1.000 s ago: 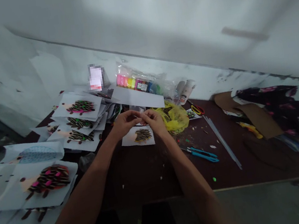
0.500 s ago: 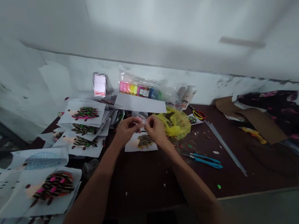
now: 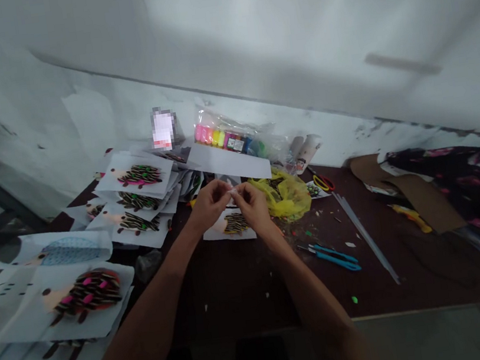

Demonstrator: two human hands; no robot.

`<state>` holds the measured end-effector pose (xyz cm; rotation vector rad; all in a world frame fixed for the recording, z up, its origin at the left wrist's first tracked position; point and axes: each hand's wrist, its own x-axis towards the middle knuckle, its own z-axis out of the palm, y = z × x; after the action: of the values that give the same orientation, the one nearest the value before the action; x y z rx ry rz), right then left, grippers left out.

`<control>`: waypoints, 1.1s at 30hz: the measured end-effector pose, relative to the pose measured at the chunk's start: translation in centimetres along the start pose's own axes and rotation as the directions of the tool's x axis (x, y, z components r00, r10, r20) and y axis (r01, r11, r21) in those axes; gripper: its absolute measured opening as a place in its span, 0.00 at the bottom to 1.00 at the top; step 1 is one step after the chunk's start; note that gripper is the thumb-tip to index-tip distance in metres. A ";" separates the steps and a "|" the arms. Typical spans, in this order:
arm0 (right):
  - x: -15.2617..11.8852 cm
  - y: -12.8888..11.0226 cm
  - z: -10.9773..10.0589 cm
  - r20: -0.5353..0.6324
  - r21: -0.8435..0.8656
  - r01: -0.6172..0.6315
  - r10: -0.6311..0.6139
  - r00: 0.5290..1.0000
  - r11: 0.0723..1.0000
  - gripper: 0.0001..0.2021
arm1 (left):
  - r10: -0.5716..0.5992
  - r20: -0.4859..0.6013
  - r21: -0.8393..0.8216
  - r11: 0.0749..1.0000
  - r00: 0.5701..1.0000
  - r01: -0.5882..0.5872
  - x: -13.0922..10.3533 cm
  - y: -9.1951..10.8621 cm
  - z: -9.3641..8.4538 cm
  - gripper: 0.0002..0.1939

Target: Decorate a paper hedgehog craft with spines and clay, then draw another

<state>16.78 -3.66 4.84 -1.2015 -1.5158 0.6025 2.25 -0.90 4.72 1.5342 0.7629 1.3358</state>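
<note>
My left hand (image 3: 213, 204) and my right hand (image 3: 251, 202) meet above the middle of the dark table, fingertips pinched together. Between them is a small, pale, whitish piece (image 3: 233, 190), too small and blurred to identify; both hands seem to grip it. Just under the hands lies a white sheet with a hedgehog picture (image 3: 233, 224), its body covered in dark and yellowish strips. Part of that sheet is hidden by my hands. Right beside my right hand sits a crumpled yellow plastic bag (image 3: 291, 196) with dark bits inside.
Stacked hedgehog pictures (image 3: 137, 175) fill the left side. Behind stand a clear bag of coloured clay (image 3: 218, 138) and a white card (image 3: 228, 161). To the right lie blue snips (image 3: 333, 256), scissors (image 3: 323, 182), clear glue sticks (image 3: 366, 236), a yellow cutter (image 3: 410, 217) and dark floral cloth (image 3: 449, 174).
My hands have drawn closer together, the left one turning so its back shows more. The pale piece between the fingertips looks smaller and thinner. The view has shifted slightly.
</note>
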 end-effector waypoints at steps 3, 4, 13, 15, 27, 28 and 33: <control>-0.3 0.2 0.4 -0.078 -0.082 0.053 -0.059 0.995 0.995 0.07 | 0.032 -0.114 0.167 0.986 0.993 -0.012 0.0 -0.8 0.0 0.04; -0.4 0.2 0.5 -0.100 -0.104 0.073 -0.084 0.991 0.992 0.06 | 0.031 -0.136 0.178 0.984 0.990 -0.007 0.0 -1.0 0.1 0.04; -0.7 1.0 1.1 -0.034 0.060 -0.022 0.024 0.999 0.998 0.09 | -0.246 -0.184 -0.451 0.881 0.952 0.141 0.0 -0.3 1.0 0.14; -0.8 0.9 0.9 0.007 0.070 -0.026 0.026 1.000 0.997 0.10 | -0.274 -0.103 -0.499 0.846 0.956 0.188 0.0 -0.1 0.9 0.12; -1.5 -0.4 0.7 -0.156 -0.109 0.026 -0.043 0.987 0.994 0.04 | -0.071 -0.199 0.021 0.997 0.977 0.077 -0.2 -1.0 1.4 0.09; -1.5 -0.3 0.6 -0.167 -0.104 0.030 -0.047 0.985 0.994 0.04 | -0.059 -0.207 0.061 0.995 0.977 0.074 -0.2 -1.2 1.5 0.08; -1.1 0.5 0.7 -0.151 0.026 -0.020 0.024 0.988 0.999 0.05 | -0.142 -0.135 0.009 0.989 0.981 0.145 -0.1 -1.6 1.1 0.09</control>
<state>16.28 -4.32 3.70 -1.2191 -1.3656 0.5300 3.45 -0.68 3.25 1.3868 0.9550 1.3362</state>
